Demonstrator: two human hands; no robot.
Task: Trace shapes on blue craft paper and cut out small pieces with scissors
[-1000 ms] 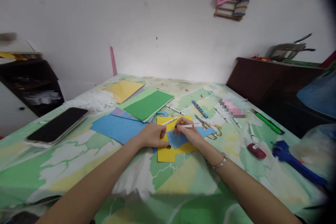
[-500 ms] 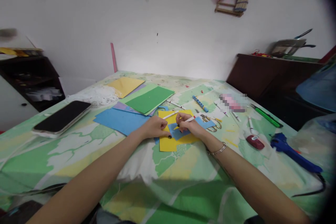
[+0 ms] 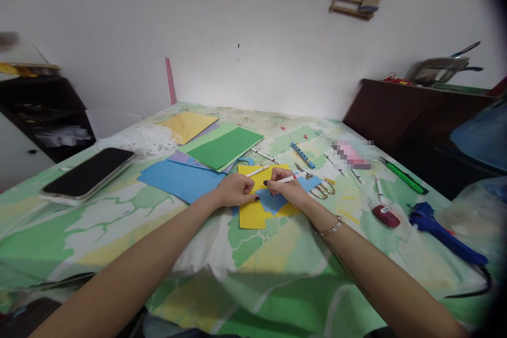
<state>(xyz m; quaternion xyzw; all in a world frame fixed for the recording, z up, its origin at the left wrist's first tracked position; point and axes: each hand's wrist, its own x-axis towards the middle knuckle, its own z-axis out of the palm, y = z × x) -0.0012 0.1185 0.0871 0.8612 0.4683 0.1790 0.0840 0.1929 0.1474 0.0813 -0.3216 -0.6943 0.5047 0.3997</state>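
In the head view, my right hand (image 3: 285,186) is closed around a white marker pen (image 3: 285,179) with a red end, held slanted over a small blue paper piece (image 3: 273,202). That piece lies on a yellow sheet (image 3: 252,217). My left hand (image 3: 236,190) has its fingers curled, and its thumb presses at the blue piece's left edge. Just beyond the left knuckles is another white pen (image 3: 258,171); whether that hand touches it is unclear. Scissors (image 3: 321,189) with metal-looking handles lie right of my right hand, beside more blue paper (image 3: 309,184).
Green sheets (image 3: 227,148) and blue sheets (image 3: 174,179) are stacked at left, near white string (image 3: 142,140) and a phone (image 3: 87,174). Rightward lie a blue patterned stick (image 3: 302,155), a green cutter (image 3: 404,175), a dark red object (image 3: 385,215) and a blue glue gun (image 3: 446,235).
My right hand and its pen have shifted slightly over the blue piece, whose visible outline now looks different. My left hand stays at its edge. The camera view has moved a little.
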